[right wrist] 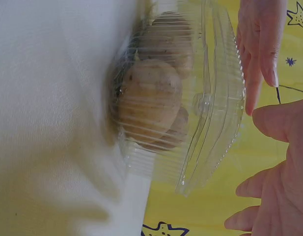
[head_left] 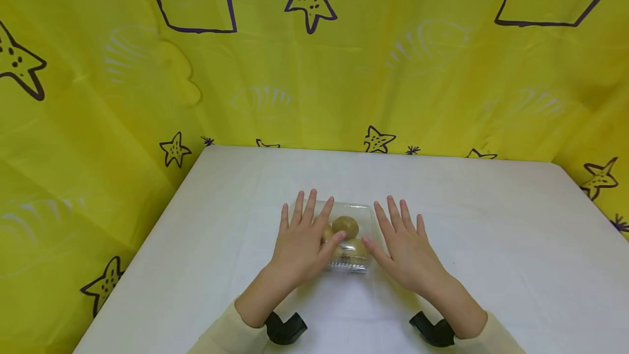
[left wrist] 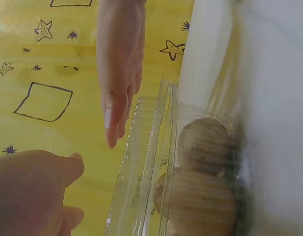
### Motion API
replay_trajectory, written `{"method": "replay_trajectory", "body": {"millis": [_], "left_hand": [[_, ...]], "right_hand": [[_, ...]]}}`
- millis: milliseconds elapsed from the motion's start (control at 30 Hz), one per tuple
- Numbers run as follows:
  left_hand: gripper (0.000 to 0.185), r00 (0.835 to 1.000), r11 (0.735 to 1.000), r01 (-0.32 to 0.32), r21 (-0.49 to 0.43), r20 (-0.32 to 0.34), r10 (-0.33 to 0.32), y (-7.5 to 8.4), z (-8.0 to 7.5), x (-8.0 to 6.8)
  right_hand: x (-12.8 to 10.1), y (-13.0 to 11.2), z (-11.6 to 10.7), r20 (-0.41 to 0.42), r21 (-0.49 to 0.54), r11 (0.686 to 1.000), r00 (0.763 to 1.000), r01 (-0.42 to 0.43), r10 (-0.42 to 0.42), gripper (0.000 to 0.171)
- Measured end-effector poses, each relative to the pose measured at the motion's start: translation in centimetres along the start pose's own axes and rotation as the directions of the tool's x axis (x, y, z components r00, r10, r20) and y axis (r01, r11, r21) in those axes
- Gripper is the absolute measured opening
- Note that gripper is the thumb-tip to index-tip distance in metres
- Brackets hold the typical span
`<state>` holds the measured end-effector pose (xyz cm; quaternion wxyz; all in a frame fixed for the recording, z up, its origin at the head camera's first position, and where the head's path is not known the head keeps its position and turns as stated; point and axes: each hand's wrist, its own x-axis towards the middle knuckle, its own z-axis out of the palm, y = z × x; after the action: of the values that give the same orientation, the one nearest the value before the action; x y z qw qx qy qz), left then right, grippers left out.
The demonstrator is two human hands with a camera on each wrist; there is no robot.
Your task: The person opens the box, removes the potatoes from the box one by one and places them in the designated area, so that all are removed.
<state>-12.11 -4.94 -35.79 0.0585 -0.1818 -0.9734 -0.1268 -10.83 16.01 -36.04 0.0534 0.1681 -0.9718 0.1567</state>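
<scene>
- Wrist bands [head_left: 286,328] closest to camera; both sleeves at the near table [head_left: 491,223] edge.
- Clear box [head_left: 350,234] mid-table, lid shut, potatoes [head_left: 345,226] inside.
- Left hand [head_left: 302,242]: fingers straight, spread, flat on the box's left part; no grip.
- Right hand [head_left: 400,245]: open, flat, just beside the box's right edge; holds nothing.
- Judgement: thin plastic, light shell, flexes and slips; potatoes make it bottom-heavy. Take hold at the side rims, not the lid centre.
</scene>
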Motion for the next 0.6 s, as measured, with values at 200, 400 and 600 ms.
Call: {"method": "replay_trajectory", "body": {"millis": [200,400,600], "left_hand": [[0.065,1.0,1.0,0.011,-0.008,-0.023,-0.012,-0.6,-0.1,-0.7],[0.064,0.999,1.0,0.006,-0.002,-0.039,-0.006,-1.2,0.1,-1.7],[0.064,0.998,1.0,0.005,-0.003,-0.063,-0.005,-2.1,0.5,-2.8]], "right_hand": [[-0.5,-0.3,0.1,-0.005,0.008,1.0,1.0,0.019,-0.019,0.07],[-1.1,-0.6,0.7,-0.041,0.03,0.997,0.997,0.068,-0.067,0.068],[-1.1,-1.0,1.2,-0.07,0.045,0.995,0.994,0.086,-0.083,0.069]]}}
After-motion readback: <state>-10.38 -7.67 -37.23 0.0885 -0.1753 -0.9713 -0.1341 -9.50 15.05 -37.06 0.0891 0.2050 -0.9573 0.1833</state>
